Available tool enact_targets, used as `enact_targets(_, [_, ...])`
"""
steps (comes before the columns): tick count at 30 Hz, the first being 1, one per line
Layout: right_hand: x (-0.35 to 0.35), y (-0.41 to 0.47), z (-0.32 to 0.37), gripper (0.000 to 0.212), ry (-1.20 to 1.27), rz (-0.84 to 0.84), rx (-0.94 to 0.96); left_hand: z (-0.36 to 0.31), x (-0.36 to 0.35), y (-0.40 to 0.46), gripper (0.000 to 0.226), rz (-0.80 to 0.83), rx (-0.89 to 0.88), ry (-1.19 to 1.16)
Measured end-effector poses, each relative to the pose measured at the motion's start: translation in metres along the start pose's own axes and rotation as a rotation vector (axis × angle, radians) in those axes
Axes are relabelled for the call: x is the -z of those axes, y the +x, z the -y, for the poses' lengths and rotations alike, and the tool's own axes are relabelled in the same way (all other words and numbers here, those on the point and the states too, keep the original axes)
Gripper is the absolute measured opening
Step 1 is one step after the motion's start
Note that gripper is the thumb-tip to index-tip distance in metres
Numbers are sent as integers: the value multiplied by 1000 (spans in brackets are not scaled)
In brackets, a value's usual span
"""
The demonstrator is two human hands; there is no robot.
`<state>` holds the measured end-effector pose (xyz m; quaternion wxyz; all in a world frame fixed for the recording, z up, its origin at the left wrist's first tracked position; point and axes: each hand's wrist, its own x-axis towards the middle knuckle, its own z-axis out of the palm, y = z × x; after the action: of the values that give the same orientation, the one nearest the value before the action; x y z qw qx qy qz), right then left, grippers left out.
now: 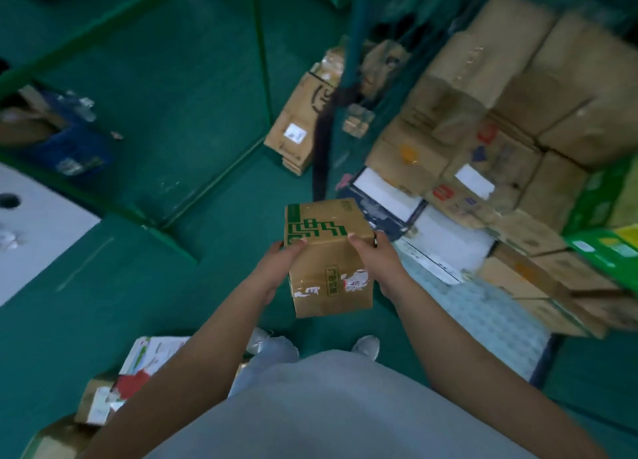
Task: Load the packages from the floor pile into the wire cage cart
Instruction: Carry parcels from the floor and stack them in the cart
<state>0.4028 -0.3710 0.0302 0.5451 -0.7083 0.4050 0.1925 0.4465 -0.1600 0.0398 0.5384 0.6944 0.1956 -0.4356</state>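
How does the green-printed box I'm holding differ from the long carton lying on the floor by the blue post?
The held box is compact, nearly cube-shaped; the floor carton is long and flat.
The held box carries green print and torn label scraps; the floor carton has dark print and one intact white label.
The held box is off the floor, gripped by the left hand and right hand; the floor carton lies untouched.
Both are brown cardboard.

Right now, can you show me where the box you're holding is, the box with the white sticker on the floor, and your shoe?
Held box [329,251]: head view, on its top face.
Sticker box [303,120]: head view, on its brown side.
Shoe [366,346]: head view, on its toe.
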Motion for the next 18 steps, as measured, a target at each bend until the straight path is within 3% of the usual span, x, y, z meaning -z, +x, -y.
enact_targets(3, [69, -4, -28, 64, 120, -61, -14, -23, -76, -4, 30, 15, -37, 56])
enact_targets(8, [189, -4, -67, 47, 224, -151, 3, -57, -199, 1, 51, 87, -116, 181])
enact_targets(14, [295, 1, -82, 65, 294, -280, 30, -102, -312, -4, 34, 162, -153, 226])
enact_targets(18, [350, 7, -87, 77, 326, -338, 60, -133, -368, -3, 44, 199, -159, 236])
